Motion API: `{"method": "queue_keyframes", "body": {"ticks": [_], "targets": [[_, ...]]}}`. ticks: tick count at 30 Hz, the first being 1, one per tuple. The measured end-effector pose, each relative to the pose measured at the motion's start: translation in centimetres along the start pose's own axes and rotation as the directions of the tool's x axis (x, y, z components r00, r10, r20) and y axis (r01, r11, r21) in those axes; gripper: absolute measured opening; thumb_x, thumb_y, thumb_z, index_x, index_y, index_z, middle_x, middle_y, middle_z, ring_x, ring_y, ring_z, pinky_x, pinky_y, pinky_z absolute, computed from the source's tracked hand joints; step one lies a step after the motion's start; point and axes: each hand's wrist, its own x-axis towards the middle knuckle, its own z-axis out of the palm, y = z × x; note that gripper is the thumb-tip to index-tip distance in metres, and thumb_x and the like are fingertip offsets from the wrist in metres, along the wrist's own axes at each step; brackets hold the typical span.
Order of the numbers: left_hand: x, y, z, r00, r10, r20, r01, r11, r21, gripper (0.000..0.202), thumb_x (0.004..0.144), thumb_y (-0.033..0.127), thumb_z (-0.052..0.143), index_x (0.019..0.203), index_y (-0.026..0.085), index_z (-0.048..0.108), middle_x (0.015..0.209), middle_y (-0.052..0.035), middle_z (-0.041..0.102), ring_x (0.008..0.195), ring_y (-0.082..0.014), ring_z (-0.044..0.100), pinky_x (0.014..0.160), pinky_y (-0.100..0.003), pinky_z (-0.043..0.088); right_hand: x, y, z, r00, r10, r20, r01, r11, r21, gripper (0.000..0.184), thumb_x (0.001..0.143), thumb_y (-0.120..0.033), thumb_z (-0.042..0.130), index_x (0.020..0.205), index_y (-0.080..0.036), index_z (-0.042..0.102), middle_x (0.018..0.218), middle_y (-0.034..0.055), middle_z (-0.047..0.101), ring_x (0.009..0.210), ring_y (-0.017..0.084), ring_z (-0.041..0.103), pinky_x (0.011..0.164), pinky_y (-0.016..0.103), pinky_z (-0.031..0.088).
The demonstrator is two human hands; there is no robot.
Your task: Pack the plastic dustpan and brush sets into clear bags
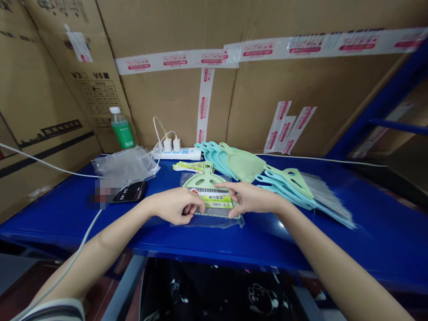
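Observation:
A light green dustpan and brush set (204, 179) lies on the table in a clear plastic bag (220, 222). Across its grey bristles sits a yellow-green label card (219, 199). My left hand (177, 206) is closed at the left side of the set, fingers curled at the bag's edge; the exact pinch is partly hidden. At the right side, my right hand (250, 197) rests with thumb and fingers apart, touching the bag around the card's right end. Behind the set lie more label cards (189, 166).
Blue and green dustpans (245, 165) are stacked behind, with several brushes (290, 187) to the right. Clear bags (127, 165), a phone-like black device (132, 192), a bottle (122, 129) and a power strip (180, 154) stand left. White cables cross the blue table (147, 238). Cardboard walls it in.

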Motion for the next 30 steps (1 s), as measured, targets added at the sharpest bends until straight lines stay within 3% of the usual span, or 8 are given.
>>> {"method": "queue_keyframes", "body": {"ticks": [2,6,9,13,16,19,26,30], "targets": [[-0.1,0.0,-0.1,1.0,-0.005,0.007,0.005,1.0,-0.03,0.018,0.073,0.016,0.063,0.09,0.016,0.06,0.067,0.0032,0.055,0.057,-0.009,0.05,0.056,-0.019,0.04,-0.1,0.0,-0.1,1.0,-0.004,0.01,0.004,1.0,-0.004,0.088,0.062,-0.027,0.082,0.139,-0.013,0.042,0.065,-0.0066,0.041,0.058,0.013,0.042,0.056,0.025,0.032],[-0.3,0.0,-0.2,1.0,0.016,0.021,-0.015,0.999,-0.04,0.04,0.065,0.041,0.075,0.092,0.017,0.058,0.072,0.002,0.054,0.061,-0.011,0.048,0.058,-0.021,0.04,-0.2,0.0,0.0,1.0,-0.022,0.008,0.022,1.0,-0.003,0.087,0.063,-0.027,0.081,0.139,-0.015,0.041,0.065,-0.0065,0.04,0.058,0.013,0.042,0.056,0.025,0.033],[-0.5,0.0,-0.3,0.999,0.034,0.042,-0.034,0.999,-0.02,0.04,0.065,0.028,0.074,0.098,0.016,0.058,0.08,-0.0006,0.057,0.066,-0.0126,0.049,0.061,-0.023,0.042,-0.2,0.2,0.0,1.0,-0.025,0.013,0.025,1.0,-0.011,0.087,0.063,-0.027,0.081,0.14,-0.016,0.041,0.065,-0.0065,0.04,0.058,0.013,0.041,0.056,0.025,0.033],[-0.5,0.0,-0.7,0.999,0.033,0.039,-0.031,0.999,-0.044,0.022,0.073,0.008,0.053,0.092,0.015,0.061,0.079,-0.0021,0.06,0.066,-0.0117,0.052,0.064,-0.022,0.043,-0.2,0.4,0.0,0.998,-0.058,0.026,0.059,0.998,-0.034,0.085,0.065,-0.027,0.079,0.14,-0.016,0.039,0.067,-0.006,0.04,0.059,0.013,0.042,0.056,0.025,0.033],[-0.4,-0.3,-1.1,1.0,-0.008,-0.009,0.007,1.0,-0.03,0.015,0.083,0.013,0.048,0.076,0.015,0.062,0.075,-0.0021,0.061,0.068,-0.0117,0.055,0.065,-0.022,0.043,-0.4,0.4,-0.1,0.995,-0.095,0.038,0.095,0.995,-0.024,0.082,0.067,-0.025,0.076,0.138,-0.018,0.038,0.07,-0.0052,0.042,0.062,0.014,0.044,0.058,0.025,0.035],[-0.3,-0.6,-1.2,0.999,-0.045,-0.03,0.045,0.999,-0.021,0.02,0.088,0.02,0.047,0.074,0.015,0.061,0.071,-0.0013,0.062,0.065,-0.0109,0.055,0.062,-0.021,0.04,-0.7,0.3,-0.1,0.995,-0.088,0.045,0.087,0.996,0.018,0.074,0.065,-0.022,0.074,0.131,-0.016,0.04,0.07,-0.0057,0.041,0.063,0.014,0.045,0.059,0.026,0.036],[-0.5,-0.5,-1.3,0.995,-0.096,-0.031,0.095,0.995,-0.031,0.013,0.083,0.011,0.048,0.077,0.015,0.059,0.065,0.002,0.06,0.056,-0.0081,0.052,0.057,-0.019,0.038,-0.7,0.0,-0.5,0.98,-0.157,0.123,0.155,0.988,0.027,0.018,0.067,-0.012,0.067,0.081,-0.019,0.057,0.066,-0.0054,0.043,0.06,0.011,0.044,0.057,0.023,0.036],[-1.0,-0.5,-1.7,0.999,-0.042,0.005,0.042,0.999,0.013,0.012,0.07,0.006,0.056,0.077,0.016,0.058,0.074,0.0006,0.06,0.068,-0.0115,0.055,0.065,-0.021,0.043,-0.8,-0.2,-0.8,0.972,-0.192,0.136,0.188,0.981,0.039,0.003,0.077,-0.016,0.061,0.075,-0.017,0.063,0.074,-0.0006,0.051,0.062,0.01,0.048,0.058,0.023,0.038]]}}
